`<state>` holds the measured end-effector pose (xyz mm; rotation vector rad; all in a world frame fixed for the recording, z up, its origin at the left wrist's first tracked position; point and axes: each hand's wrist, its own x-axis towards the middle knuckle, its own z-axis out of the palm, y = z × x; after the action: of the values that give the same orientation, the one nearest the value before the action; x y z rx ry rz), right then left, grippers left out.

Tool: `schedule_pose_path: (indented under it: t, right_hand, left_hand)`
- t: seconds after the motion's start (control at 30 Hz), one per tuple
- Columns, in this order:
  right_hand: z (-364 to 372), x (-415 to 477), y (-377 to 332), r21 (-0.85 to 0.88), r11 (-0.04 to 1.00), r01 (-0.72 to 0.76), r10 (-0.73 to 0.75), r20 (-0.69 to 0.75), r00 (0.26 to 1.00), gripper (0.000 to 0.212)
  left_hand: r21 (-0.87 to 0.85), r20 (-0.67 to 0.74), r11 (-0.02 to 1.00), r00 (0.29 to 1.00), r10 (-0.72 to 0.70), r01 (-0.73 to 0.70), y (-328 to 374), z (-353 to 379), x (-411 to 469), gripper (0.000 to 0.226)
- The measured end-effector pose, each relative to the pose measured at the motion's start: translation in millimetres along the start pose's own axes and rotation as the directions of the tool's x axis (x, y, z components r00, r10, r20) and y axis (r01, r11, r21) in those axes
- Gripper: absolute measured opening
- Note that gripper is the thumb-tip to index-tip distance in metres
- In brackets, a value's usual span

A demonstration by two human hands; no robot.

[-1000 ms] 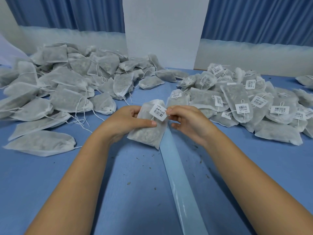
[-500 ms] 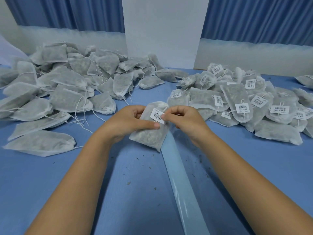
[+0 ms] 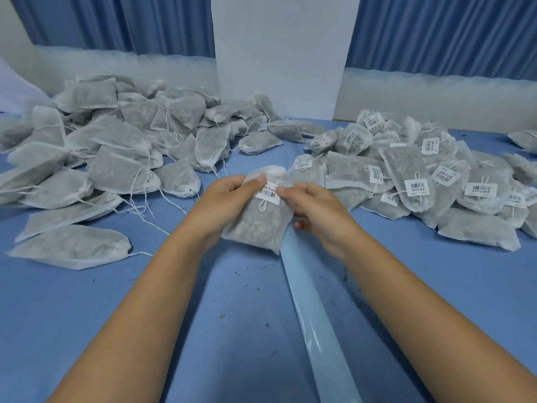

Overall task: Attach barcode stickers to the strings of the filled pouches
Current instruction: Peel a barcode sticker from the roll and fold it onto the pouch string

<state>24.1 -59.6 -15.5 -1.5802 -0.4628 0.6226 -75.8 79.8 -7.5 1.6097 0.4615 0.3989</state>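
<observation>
Head view looks down on a blue table where the left hand holds a filled pouch at centre, fingers curled behind it and the thumb laid over its top. The right hand pinches the right edge of a barcode sticker between thumb and forefinger. The sticker sits across the pouch's string, whose loop hangs out just below it, so this pouch seems all but labelled, with perhaps only a last press left. The right heap carries stickers on its strings and counts as done. The left heap shows bare strings and looks the larger of the two, so by this judgement more than half the work remains. A pale backing strip runs from under the pouch towards the near edge; no stickers can be seen on the part in view. Between the heaps a narrow lane of bare table leads to the far wall, which stands close behind both heaps. The near half of the table gives both forearms wide room, with only crumbs and the strip on it. The right heap lies just beside the right hand, and loose strings trail from the left heap towards the left wrist.
</observation>
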Motion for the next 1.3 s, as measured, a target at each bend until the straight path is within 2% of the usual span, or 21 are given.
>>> schedule_pose_path:
  t: [0.07,0.13,0.23,0.37,0.53,0.67,0.77,0.83,0.97,1.07,1.1,1.17,1.23,1.3]
  right_hand:
    - [0,-2,-1,0.113,0.992,-0.057,0.042,0.133,0.990,0.010]
    - [-1,-2,-3,0.205,0.975,-0.088,0.048,0.190,0.981,0.011]
    - [-2,-1,-2,0.181,0.982,-0.046,0.011,0.191,0.982,0.015]
    - [-2,0,1,0.156,0.987,0.044,-0.075,0.197,0.977,0.035]
    - [-1,0,-1,0.192,0.980,0.049,-0.082,0.164,0.983,0.029]
    - [0,-2,-3,0.128,0.989,0.068,-0.088,0.160,0.983,0.009]
    - [1,-4,-3,0.033,0.995,0.098,-0.102,0.155,0.983,0.037]
    - [2,-6,-1,0.015,0.986,0.166,-0.166,0.175,0.971,0.042]
    - [-1,-3,2,-0.013,0.961,0.276,-0.273,0.123,0.954,0.022]
    - [-8,-2,1,-0.077,0.963,0.257,-0.240,0.185,0.953,0.015]
    - [-9,-1,2,-0.081,0.963,0.257,-0.241,0.173,0.955,0.015]
    - [-8,1,1,0.016,0.948,0.318,-0.318,0.023,0.948,0.012]
    - [-8,6,-1,0.185,0.889,0.420,-0.392,-0.167,0.905,0.027]
    - [-11,7,-3,0.279,0.849,0.450,-0.409,-0.192,0.892,0.047]
  left_hand:
    - [-0.043,0.018,0.999,1.000,-0.003,0.004,0,1,0,0.021]
    - [-0.072,0.030,0.997,1.000,-0.010,0.012,0,1,0,0.021]
    - [-0.077,0.008,0.997,1.000,0.002,-0.001,-1,2,0,0.021]
    - [-0.091,-0.021,0.995,0.999,0.039,-0.041,0,6,-1,0.021]
    - [-0.088,-0.056,0.994,0.997,0.059,-0.064,-2,8,-1,0.024]
    - [-0.134,-0.175,0.990,0.984,0.023,-0.047,-4,11,4,0.028]
    - [-0.158,-0.253,0.987,0.967,-0.028,-0.013,-6,9,8,0.030]
    - [-0.133,-0.296,0.991,0.954,-0.054,0.015,-7,10,8,0.036]
    - [-0.202,-0.289,0.976,0.947,-0.139,0.081,-5,10,10,0.049]
    - [-0.260,-0.287,0.962,0.945,-0.157,0.081,-6,4,12,0.049]
    - [-0.270,-0.291,0.959,0.943,-0.164,0.083,-7,3,13,0.047]
    - [-0.281,-0.298,0.954,0.936,-0.189,0.104,-10,0,16,0.045]
    - [-0.288,-0.310,0.950,0.928,-0.208,0.116,-11,-1,20,0.043]
    - [-0.278,-0.330,0.955,0.923,-0.200,0.107,-13,-3,22,0.039]
